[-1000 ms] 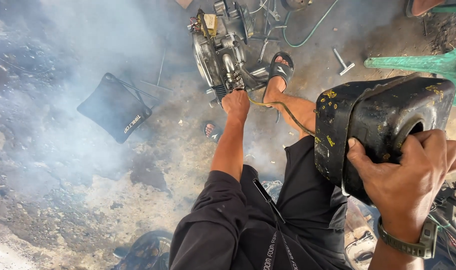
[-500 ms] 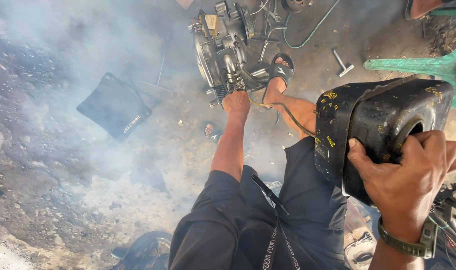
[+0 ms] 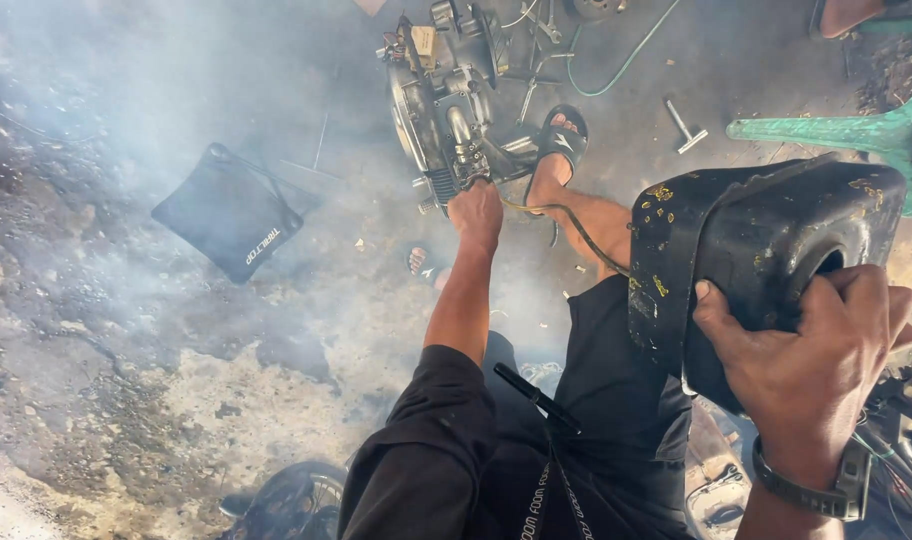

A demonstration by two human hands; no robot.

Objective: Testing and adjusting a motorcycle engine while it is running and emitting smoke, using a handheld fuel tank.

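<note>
The black tank (image 3: 766, 260) is gripped by the right hand (image 3: 811, 350) at right and should be held level; the engine (image 3: 456, 100) at top centre is clutched by the left hand (image 3: 476, 212).

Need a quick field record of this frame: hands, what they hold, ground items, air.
left hand: reaches down, touching the engine on the ground
right hand: grips the black tank, held up off the ground
hose: thin, runs from the tank toward the engine
foot: in a sandal, beside the engine
ground items: black pouch, T-handle tool, green cable
air: smoke, thickest at upper left
</note>
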